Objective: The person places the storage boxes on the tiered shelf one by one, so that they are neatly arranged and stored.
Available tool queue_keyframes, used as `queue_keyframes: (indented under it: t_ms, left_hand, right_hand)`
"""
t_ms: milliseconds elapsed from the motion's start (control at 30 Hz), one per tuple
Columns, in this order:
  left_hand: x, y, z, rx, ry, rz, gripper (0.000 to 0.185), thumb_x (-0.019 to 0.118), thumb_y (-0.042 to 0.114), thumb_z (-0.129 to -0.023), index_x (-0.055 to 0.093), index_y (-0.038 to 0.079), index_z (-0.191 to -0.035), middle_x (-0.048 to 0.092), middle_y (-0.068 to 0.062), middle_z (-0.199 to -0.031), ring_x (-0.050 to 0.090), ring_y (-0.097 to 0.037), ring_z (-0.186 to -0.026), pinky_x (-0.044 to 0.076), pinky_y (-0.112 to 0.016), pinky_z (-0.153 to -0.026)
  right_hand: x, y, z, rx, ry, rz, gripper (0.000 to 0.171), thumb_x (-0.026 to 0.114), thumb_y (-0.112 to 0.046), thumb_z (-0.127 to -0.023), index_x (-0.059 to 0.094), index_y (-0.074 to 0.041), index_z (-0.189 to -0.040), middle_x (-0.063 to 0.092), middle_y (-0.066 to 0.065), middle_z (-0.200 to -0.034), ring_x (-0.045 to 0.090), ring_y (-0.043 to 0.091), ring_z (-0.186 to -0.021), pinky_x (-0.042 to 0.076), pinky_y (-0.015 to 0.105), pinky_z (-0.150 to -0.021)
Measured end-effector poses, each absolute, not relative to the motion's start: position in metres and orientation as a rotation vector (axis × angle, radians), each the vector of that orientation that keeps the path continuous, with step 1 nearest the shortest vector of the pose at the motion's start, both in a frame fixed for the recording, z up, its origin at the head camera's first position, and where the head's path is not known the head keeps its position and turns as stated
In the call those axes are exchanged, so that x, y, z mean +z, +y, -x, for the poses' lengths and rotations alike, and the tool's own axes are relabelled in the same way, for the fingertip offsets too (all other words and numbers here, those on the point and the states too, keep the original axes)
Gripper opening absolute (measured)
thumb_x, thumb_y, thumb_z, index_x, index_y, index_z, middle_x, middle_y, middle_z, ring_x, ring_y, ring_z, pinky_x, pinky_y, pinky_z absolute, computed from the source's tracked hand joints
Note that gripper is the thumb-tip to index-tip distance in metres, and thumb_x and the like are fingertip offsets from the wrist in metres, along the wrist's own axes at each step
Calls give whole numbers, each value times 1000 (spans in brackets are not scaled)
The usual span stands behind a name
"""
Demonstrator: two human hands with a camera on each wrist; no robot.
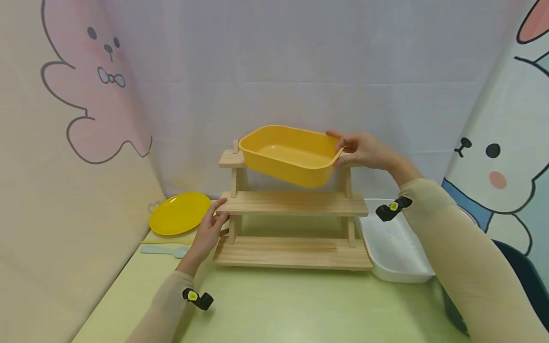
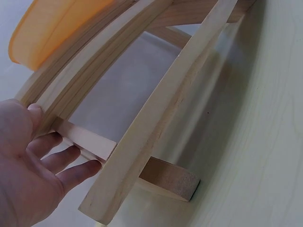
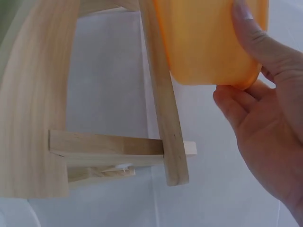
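Note:
A yellow rectangular tub (image 1: 287,155) sits tilted at the top tier of a three-tier wooden rack (image 1: 296,204). My right hand (image 1: 358,148) pinches the tub's right rim, thumb inside and fingers under the lip; in the right wrist view the tub (image 3: 208,40) fills the top and the right hand (image 3: 260,104) wraps its corner. My left hand (image 1: 210,228) rests with straight fingers against the left end of the rack's middle shelf. The left wrist view shows the left hand (image 2: 35,156) with fingers spread against the rack (image 2: 142,127).
A yellow plate (image 1: 180,213) lies left of the rack over a pale blue utensil (image 1: 165,249). A white tray (image 1: 394,243) lies to the right. The table (image 1: 279,305) is light green. Cartoon rabbit curtains close in the back and sides.

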State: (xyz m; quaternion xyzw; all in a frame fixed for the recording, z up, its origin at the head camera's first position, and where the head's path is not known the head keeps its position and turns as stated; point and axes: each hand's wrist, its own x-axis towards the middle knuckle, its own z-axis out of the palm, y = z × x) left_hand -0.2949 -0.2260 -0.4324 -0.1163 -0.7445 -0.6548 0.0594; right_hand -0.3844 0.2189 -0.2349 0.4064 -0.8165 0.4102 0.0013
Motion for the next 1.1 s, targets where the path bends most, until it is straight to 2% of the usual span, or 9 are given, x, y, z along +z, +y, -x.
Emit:
queue_keyframes:
  t_ms: [167,267,333,600,767,867,967,1100]
  left_hand:
    - [-431,-227,295,-1978,-2263,337,52,48,31,-107,32,19,-155,38,-24,-151,42,-40,-138,45,-62,-97]
    - [-430,-227,295,-1970,-2262,334,51,49,31,-107,33,20,-154,37,-24,-152,42,-41,-138,45,-62,-96]
    - [-429,-228,295,-1964,-2263,335,51,49,31,-107,33,20,-154,36,-24,-153,41,-41,-138,46,-62,-96]
    - [-433,-227,295,-1971,-2257,349,52,49,34,-106,32,22,-155,36,-24,-153,42,-41,-137,47,-62,-95]
    - [-434,-227,296,-1969,-2249,369,53,50,36,-106,33,22,-154,38,-24,-151,42,-41,-137,47,-62,-94]
    - [-435,-227,296,-1970,-2248,363,53,50,36,-106,33,22,-154,39,-23,-151,43,-40,-137,47,-62,-94]
    - [-436,-227,297,-1968,-2251,357,52,49,35,-106,33,22,-154,39,-24,-151,43,-40,-137,47,-62,-94]
    - [-436,-227,296,-1974,-2248,363,51,49,33,-107,33,21,-154,39,-25,-151,42,-41,-137,46,-62,-95]
  right_hand:
    - [-228,216,390,1208,-2684,-1259,27,76,-15,-90,66,3,-108,24,13,-163,40,38,-140,38,42,-112]
    - [-224,214,390,1108,-2749,-1232,40,72,-25,-89,65,1,-119,19,9,-165,35,40,-142,31,55,-114]
    - [-223,213,391,1058,-2771,-1221,44,70,-28,-89,65,0,-122,17,9,-166,30,42,-144,28,59,-115]
    - [-227,214,393,1154,-2739,-1180,58,77,-33,-88,60,2,-130,14,9,-166,31,41,-144,28,55,-116]
    - [-230,215,394,1297,-2660,-1142,40,74,-16,-91,63,4,-124,20,8,-165,24,32,-149,28,55,-115]
    - [-231,217,394,1266,-2647,-1126,34,70,-18,-95,65,4,-122,27,8,-162,25,31,-148,28,57,-115]
    - [-230,217,392,1206,-2680,-1091,43,64,-30,-99,63,3,-127,27,9,-162,23,31,-149,24,59,-116]
    - [-229,216,392,1189,-2723,-1036,59,65,-35,-95,55,3,-139,19,11,-165,24,32,-149,21,59,-117]
